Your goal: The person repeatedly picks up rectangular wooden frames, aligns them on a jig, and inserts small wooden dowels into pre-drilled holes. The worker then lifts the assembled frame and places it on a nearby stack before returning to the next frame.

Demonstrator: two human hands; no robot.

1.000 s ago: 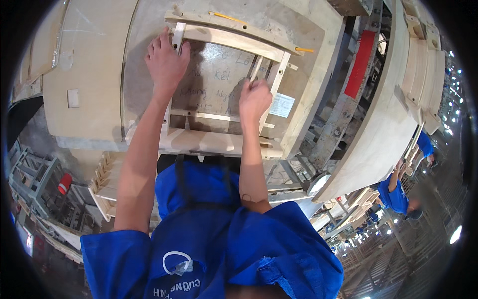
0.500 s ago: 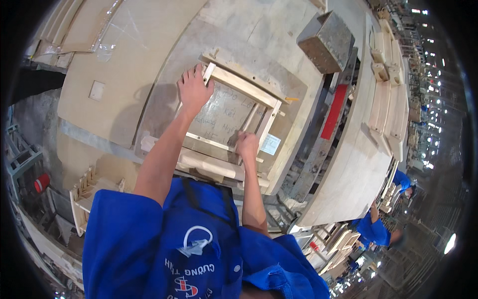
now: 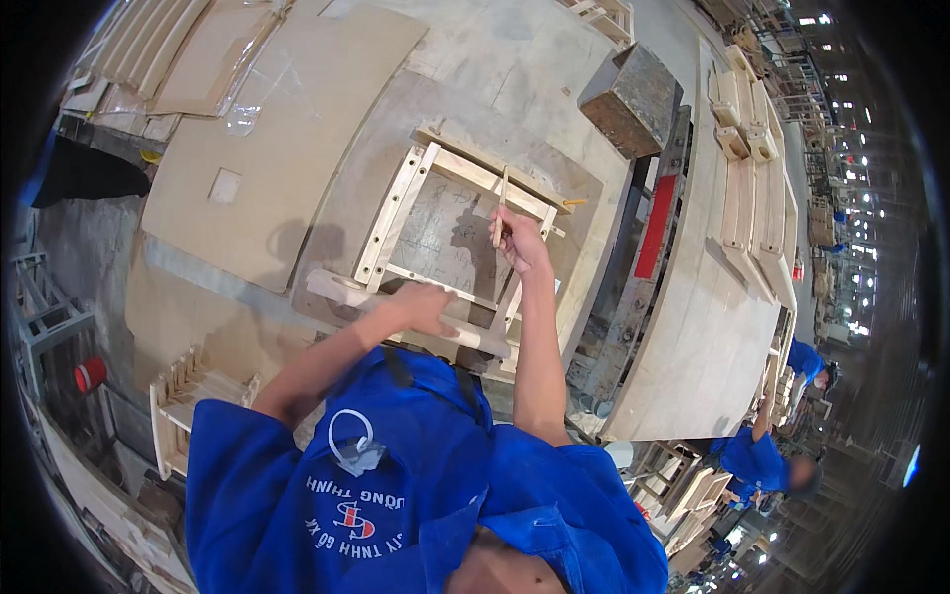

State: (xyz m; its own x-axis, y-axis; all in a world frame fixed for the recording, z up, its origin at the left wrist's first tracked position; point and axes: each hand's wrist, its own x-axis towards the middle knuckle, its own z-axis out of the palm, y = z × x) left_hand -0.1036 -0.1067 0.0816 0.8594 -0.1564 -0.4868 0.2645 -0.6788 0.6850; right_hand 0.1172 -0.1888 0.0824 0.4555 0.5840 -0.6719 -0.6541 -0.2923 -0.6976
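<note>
A rectangular wooden frame (image 3: pixel 395 218) lies on a grey board, with holes along its left rail. In my right hand (image 3: pixel 522 241), a thin wooden stick (image 3: pixel 503 198) is pinched between the fingers, above the frame's right half. My left hand (image 3: pixel 424 308) is closed over a thick, pale wooden bar (image 3: pixel 341 288) at the near side of the frame. Motion softens the left fingers, and part of the bar is hidden beneath them. Behind the frame's far rail runs a wooden strip (image 3: pixel 432 136) fixed on the board.
A heavy metal block (image 3: pixel 633 99) stands at the far right, near a red strip (image 3: pixel 656 228). Curved wooden parts (image 3: pixel 742 198) rest on the right-hand table. Brown sheet board (image 3: pixel 267 148) covers the left side. A co-worker in blue (image 3: pixel 752 460) is at the lower right.
My left hand has left the frame's far-left corner and come down to the thick bar, whose left end now reaches farther left. My right hand has risen with the stick, now upright in view.
</note>
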